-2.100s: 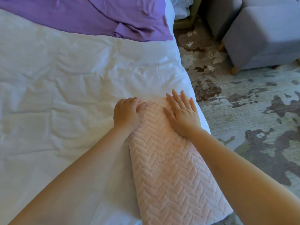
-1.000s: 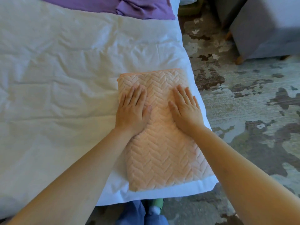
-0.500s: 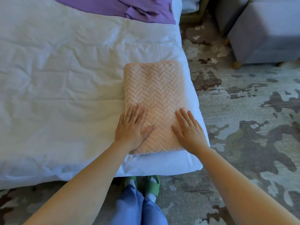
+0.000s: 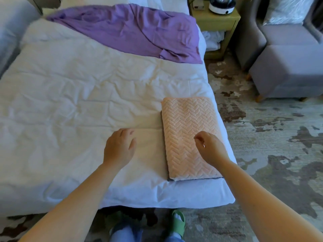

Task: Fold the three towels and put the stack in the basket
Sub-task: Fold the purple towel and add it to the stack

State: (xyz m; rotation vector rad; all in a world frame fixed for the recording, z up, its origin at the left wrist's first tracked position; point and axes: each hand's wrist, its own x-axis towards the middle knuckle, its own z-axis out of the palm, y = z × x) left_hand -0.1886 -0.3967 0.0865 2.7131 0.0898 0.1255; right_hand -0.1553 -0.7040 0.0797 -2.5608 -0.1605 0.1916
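A folded peach towel (image 4: 187,126) with a herringbone weave lies flat near the right edge of the white bed (image 4: 78,105). A thin grey edge (image 4: 195,179) of another cloth shows under its near end. My left hand (image 4: 119,147) hovers over the bare sheet to the left of the towel, fingers loosely curled and holding nothing. My right hand (image 4: 210,148) hangs just above the towel's near right part, fingers curled down, with nothing in it. No basket is in view.
A purple cloth (image 4: 132,30) lies crumpled at the far end of the bed. A green nightstand (image 4: 215,21) with a white appliance stands beyond the bed's right corner. A grey armchair and ottoman (image 4: 286,67) sit on the patterned rug (image 4: 272,145) to the right.
Both hands smoothed down the peach towel toward me, then lifted off it. My left hand moved left onto the bare sheet. The view pulled back from the bed.
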